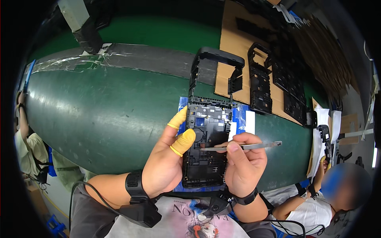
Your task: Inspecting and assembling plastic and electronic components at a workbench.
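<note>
A black plastic housing [204, 171] with a loop-shaped upper frame lies in front of me over a blue sheet [239, 121]. Its inner face, with ribs and small slots, is turned up. My left hand [162, 160] grips the housing's left edge, the thumb on its face; yellow finger cots cover the thumb and one finger. Between the thumb and fingers of my right hand [247, 163] are metal tweezers [260, 146], held nearly level. Their tips reach over the middle of the housing; whether they pinch anything is too small to tell.
More black housings [260, 87] lie on brown cardboard [234, 43] at the far right of the green table [119, 119]. A grey strip [154, 59] with torn clear film crosses the table's far side. Another person [309, 208] sits at right; a person's arm [23, 119] shows at left.
</note>
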Motion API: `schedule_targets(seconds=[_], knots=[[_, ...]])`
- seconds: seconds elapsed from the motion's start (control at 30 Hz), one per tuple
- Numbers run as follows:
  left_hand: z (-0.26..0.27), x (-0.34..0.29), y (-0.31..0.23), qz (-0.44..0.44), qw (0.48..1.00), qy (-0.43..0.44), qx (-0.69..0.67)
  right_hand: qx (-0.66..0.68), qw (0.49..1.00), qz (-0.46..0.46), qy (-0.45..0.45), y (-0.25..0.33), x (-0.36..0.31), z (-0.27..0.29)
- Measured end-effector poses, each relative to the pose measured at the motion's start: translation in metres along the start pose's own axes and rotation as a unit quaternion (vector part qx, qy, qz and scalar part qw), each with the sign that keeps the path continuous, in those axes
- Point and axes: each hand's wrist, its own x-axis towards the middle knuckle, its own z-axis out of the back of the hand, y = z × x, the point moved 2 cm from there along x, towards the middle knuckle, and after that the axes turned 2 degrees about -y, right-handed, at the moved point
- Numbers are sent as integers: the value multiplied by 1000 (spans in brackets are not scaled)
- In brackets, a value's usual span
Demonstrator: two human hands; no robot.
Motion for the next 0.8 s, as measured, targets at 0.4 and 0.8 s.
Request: schedule_targets(seconds=[0.4,0.8], knots=[[-1,0,-3,-8,1000,19,-18,-32,999,7,-15,-4,1,0],[3,0,0,-9,997,17,71,55,996,38,-60,7,-4,16]])
